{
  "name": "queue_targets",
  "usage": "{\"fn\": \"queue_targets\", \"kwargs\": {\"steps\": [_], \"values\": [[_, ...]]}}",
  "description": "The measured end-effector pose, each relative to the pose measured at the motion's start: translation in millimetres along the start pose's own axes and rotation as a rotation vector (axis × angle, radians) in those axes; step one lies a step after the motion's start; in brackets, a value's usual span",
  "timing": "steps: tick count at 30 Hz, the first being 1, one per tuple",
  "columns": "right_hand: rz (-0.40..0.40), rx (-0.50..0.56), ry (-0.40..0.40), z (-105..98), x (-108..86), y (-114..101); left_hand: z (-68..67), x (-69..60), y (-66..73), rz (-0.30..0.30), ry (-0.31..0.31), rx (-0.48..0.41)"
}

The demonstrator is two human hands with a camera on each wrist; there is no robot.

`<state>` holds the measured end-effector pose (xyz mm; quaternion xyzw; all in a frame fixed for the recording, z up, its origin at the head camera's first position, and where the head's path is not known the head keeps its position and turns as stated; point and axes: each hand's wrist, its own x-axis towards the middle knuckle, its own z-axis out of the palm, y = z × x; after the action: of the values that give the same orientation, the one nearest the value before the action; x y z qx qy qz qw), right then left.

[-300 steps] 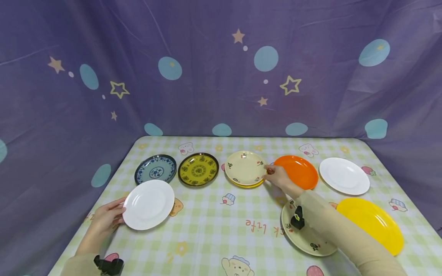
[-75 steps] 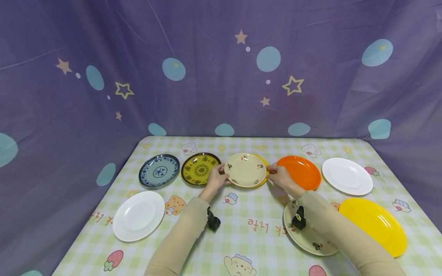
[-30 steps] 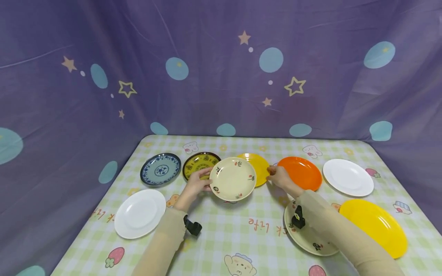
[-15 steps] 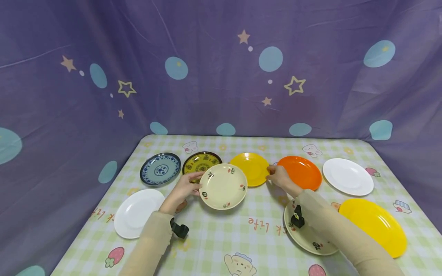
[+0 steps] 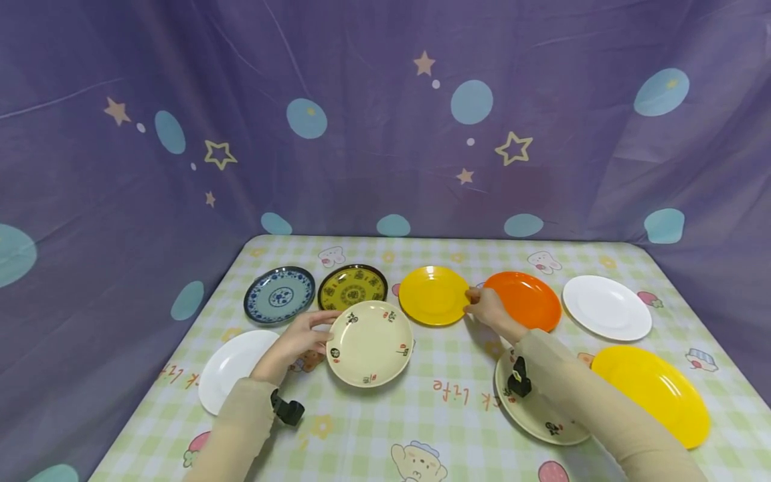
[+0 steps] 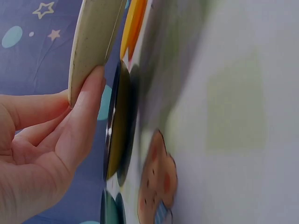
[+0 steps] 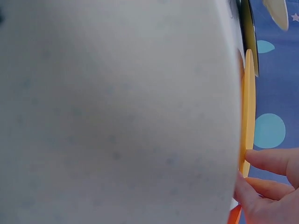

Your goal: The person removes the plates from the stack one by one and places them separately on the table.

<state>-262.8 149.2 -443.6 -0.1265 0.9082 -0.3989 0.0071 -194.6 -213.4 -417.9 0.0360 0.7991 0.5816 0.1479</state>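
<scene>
My left hand (image 5: 299,339) grips the left rim of a cream plate (image 5: 370,345) with small printed motifs, raised above the table's middle. In the left wrist view, thumb and fingers pinch the edge of the tilted cream plate (image 6: 93,37). My right hand (image 5: 486,309) pinches the right rim of a round yellow plate (image 5: 432,296) lying in the back row. The right wrist view has my right hand (image 7: 273,189) with thumb and fingers at the edge of the yellow plate (image 7: 249,102). A second cream plate (image 5: 530,415) lies partly hidden under my right forearm.
Along the back lie a blue-patterned plate (image 5: 280,295), a dark-rimmed olive plate (image 5: 353,284), an orange plate (image 5: 530,301) and a white plate (image 5: 607,308). Another white plate (image 5: 225,375) is partly behind my left arm. A larger yellow plate (image 5: 656,395) lies at the right.
Earlier my left hand set down a white plate at the left, then took the cream plate off the yellow one. It has since carried it left and nearer. My right hand stays at the yellow rim.
</scene>
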Motion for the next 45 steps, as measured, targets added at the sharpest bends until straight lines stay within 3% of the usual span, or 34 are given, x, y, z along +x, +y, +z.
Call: {"fn": "queue_targets", "kwargs": {"steps": [6, 11, 15, 20, 27, 38, 45], "values": [[-0.024, -0.013, 0.014, -0.1, 0.9, 1.6, -10.6, -7.3, -6.5, -0.026, -0.028, -0.005], [-0.032, -0.011, 0.019, -1.3, 1.0, 1.7, -22.0, -12.8, -10.4, -0.013, -0.069, 0.000], [-0.026, -0.008, 0.024, -3.6, 2.5, 1.5, -28.6, -14.8, -13.5, -0.021, -0.065, 0.014], [0.059, 0.010, 0.015, -4.7, 3.5, 1.5, -33.3, -16.9, -16.7, -0.048, -0.044, 0.036], [0.170, 0.039, 0.001, -3.6, 3.5, 1.1, -37.0, -20.1, -21.3, -0.060, -0.081, 0.037], [0.192, 0.047, 0.021, -3.3, 0.3, -1.6, -38.1, -19.7, -24.9, -0.113, -0.103, 0.025], [0.297, 0.146, 0.007, -2.6, -0.3, -2.9, -40.2, -18.4, -25.1, -0.116, -0.114, 0.035]]}}
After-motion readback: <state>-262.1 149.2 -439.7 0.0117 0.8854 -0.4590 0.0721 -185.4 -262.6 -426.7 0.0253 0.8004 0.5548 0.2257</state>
